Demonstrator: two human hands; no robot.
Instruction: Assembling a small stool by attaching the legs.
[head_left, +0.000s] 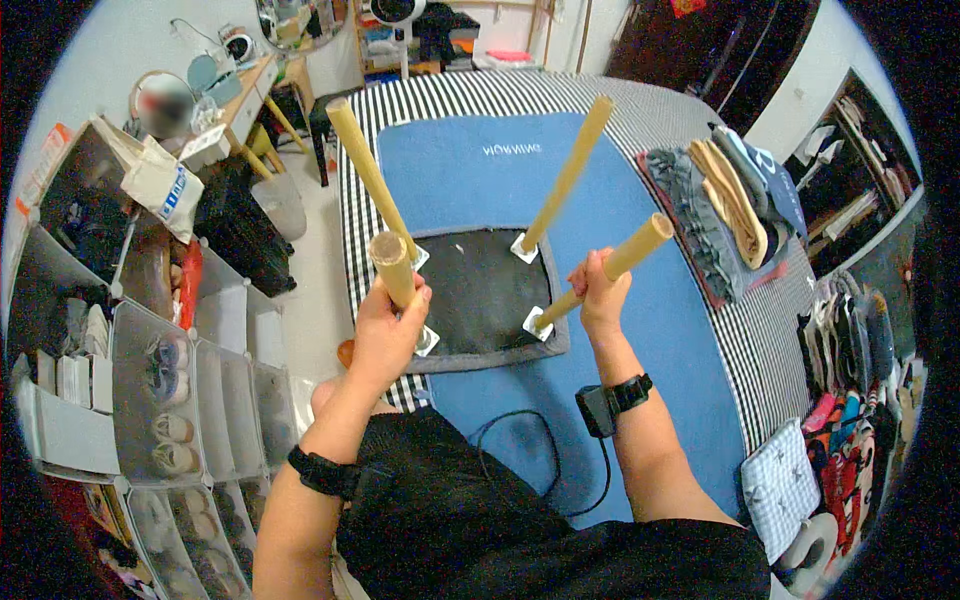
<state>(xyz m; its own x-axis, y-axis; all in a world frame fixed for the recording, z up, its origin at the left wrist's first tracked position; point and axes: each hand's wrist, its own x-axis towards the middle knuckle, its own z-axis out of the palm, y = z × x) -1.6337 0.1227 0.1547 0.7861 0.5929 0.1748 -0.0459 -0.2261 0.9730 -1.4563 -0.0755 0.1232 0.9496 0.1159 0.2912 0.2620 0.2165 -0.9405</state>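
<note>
Striped bed [775, 365] under it all; blue mat [470, 165] spread on it below my fingers. Upturned stool [475, 295] sits on the mat, dark underside up, below and between my hands. Folded clothes [735, 205] off to the right of my right fingers. Four wooden legs point up: far-left leg [372, 175] and far-right leg [572, 172] beyond my fingers, untouched. Left fingers [422, 300] clamped around near-left leg [392, 262]; right fingers [581, 282] around near-right leg [642, 246]. White plates [428, 345] at the leg bases.

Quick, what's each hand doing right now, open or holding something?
Left hand: closed around the near-left wooden leg of the upturned stool.
Right hand: closed around the near-right wooden leg.
</note>
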